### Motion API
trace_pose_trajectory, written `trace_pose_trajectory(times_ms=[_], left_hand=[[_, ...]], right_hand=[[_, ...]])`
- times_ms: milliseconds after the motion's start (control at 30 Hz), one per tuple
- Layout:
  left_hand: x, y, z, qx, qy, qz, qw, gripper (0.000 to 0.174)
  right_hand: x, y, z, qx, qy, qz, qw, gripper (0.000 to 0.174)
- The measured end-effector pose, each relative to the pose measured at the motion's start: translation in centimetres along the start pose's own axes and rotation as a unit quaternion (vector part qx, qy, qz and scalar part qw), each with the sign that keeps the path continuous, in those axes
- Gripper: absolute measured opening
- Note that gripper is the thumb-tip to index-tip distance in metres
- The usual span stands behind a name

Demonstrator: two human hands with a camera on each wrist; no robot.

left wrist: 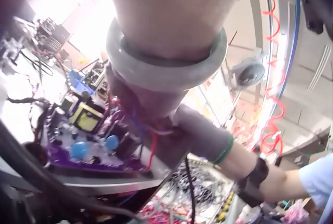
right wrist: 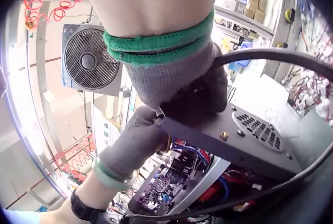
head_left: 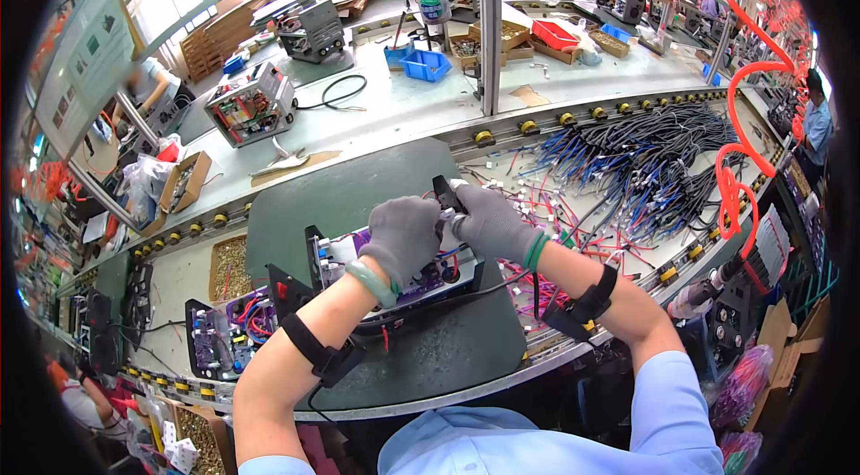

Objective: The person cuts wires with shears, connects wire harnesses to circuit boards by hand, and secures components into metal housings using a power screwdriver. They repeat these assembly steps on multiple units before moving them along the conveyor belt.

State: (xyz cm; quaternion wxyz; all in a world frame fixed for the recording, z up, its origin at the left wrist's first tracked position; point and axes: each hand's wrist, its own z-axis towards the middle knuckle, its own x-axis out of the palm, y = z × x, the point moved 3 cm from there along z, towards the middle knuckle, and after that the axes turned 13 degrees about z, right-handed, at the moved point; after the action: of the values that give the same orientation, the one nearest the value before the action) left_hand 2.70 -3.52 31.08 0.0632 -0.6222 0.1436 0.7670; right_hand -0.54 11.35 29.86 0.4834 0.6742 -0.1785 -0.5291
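My gloved left hand (head_left: 405,237) is bent over an opened metal unit with a purple circuit board (head_left: 436,276). Thin coloured wires (left wrist: 154,151) run up to its curled fingers, which pinch them; the fingertips are mostly hidden. Close beside it, my gloved right hand (head_left: 493,224) grips the upper edge of a black vented end panel (right wrist: 257,130) on the unit. A brass-coloured screw (right wrist: 223,135) shows on that panel. Yellow and blue parts, among them a transformer (left wrist: 88,119), sit on the board. A thick black cable (right wrist: 270,54) arches past my right hand.
A green mat (head_left: 430,376) lies under the unit. Black cable bundles (head_left: 645,152) and loose red wires fill the right side. Another purple-board assembly (head_left: 215,345) stands at left, near a box of small brass parts (head_left: 230,267). A coiled red hose (head_left: 739,72) hangs at right.
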Motion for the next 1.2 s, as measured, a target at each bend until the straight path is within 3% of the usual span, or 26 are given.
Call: trace_pose_trajectory(times_ms=[67, 133, 167, 200, 267, 333, 367, 400, 433, 467, 533, 567, 600, 633, 667, 700, 733, 933, 1033, 1200], left_hand=[[-1.6, -0.1, -0.6, -0.01, 0.055, 0.0, 0.998, 0.012], [-2.9, 0.0, -1.2, -0.029, 0.019, 0.008, 0.999, 0.016], [-3.4, 0.0, -1.4, -0.032, 0.025, 0.006, 0.999, 0.017], [-3.6, -0.1, -1.5, -0.037, 0.031, 0.002, 0.999, 0.018], [-3.4, -0.1, -1.3, -0.033, 0.041, 0.0, 0.999, 0.018], [-3.2, 0.5, -1.4, -0.015, -0.022, -0.093, 0.995, 0.019], [-3.1, 0.8, -1.3, -0.045, -0.034, -0.223, 0.973, 0.019], [-3.1, 1.2, -1.5, -0.043, -0.032, -0.222, 0.974, 0.019], [-3.1, 1.7, -1.7, -0.058, -0.011, -0.359, 0.932, 0.018], [-3.0, 2.1, -1.8, -0.072, 0.009, -0.487, 0.87, 0.019], [-2.1, 2.3, -1.8, -0.095, 0.032, -0.511, 0.853, 0.015], [-2.1, 2.4, -1.7, -0.093, 0.0, -0.369, 0.925, 0.013], [-2.0, 2.4, -1.5, -0.088, -0.032, -0.216, 0.972, 0.011], [-1.1, 2.3, -1.4, -0.087, -0.031, -0.218, 0.972, 0.011], [-0.6, 1.9, -1.1, -0.072, -0.051, -0.138, 0.986, 0.011], [-0.3, 1.8, -0.8, -0.059, -0.072, -0.057, 0.994, 0.011], [0.1, 2.0, -0.7, -0.057, -0.069, -0.056, 0.994, 0.011], [-0.3, 2.2, -0.6, -0.022, -0.054, -0.109, 0.992, 0.013], [-0.2, 1.8, -0.1, -0.031, -0.024, -0.09, 0.995, 0.009], [-0.1, 1.4, 0.0, 0.033, -0.05, -0.041, 0.997, 0.006]], right_hand=[[-0.7, -0.4, -0.6, -0.001, 0.015, 0.004, 1.0, 0.031], [-1.8, -0.6, -1.9, -0.221, -0.121, 0.046, 0.967, 0.029], [-2.3, 0.6, -2.3, -0.27, -0.148, 0.056, 0.95, 0.024], [-2.2, 1.4, -2.4, -0.267, -0.146, 0.056, 0.951, 0.024], [-1.4, 3.5, -2.5, -0.364, -0.128, -0.104, 0.917, 0.018], [-1.8, 4.0, -2.2, -0.362, -0.151, -0.139, 0.909, 0.014], [-2.3, 4.0, -1.7, -0.38, -0.152, -0.144, 0.901, 0.012], [-2.8, 4.0, -1.4, -0.395, -0.152, -0.147, 0.894, 0.012], [-3.2, 3.8, -1.1, -0.332, -0.114, -0.073, 0.933, 0.012], [-3.1, 3.4, -1.0, -0.331, -0.115, -0.072, 0.934, 0.012], [-2.2, 1.9, -0.1, -0.349, -0.083, -0.001, 0.934, 0.026], [-1.2, 0.8, 0.1, -0.348, -0.084, -0.001, 0.934, 0.026], [-0.1, -0.7, 0.4, -0.267, -0.104, 0.061, 0.956, 0.026], [0.4, -2.0, 0.7, -0.184, -0.123, 0.122, 0.967, 0.028], [0.0, -1.6, 0.6, -0.185, -0.123, 0.12, 0.968, 0.028], [-0.1, -1.4, 0.8, -0.103, -0.081, 0.069, 0.989, 0.031], [-0.1, -1.2, 0.5, -0.016, -0.039, 0.021, 0.999, 0.034], [-0.1, -0.6, 0.4, 0.0, -0.028, 0.004, 1.0, 0.027], [0.0, -1.1, 0.5, -0.017, -0.036, 0.012, 0.999, 0.028], [0.7, -1.3, 0.7, -0.032, -0.052, -0.035, 0.997, 0.034]])
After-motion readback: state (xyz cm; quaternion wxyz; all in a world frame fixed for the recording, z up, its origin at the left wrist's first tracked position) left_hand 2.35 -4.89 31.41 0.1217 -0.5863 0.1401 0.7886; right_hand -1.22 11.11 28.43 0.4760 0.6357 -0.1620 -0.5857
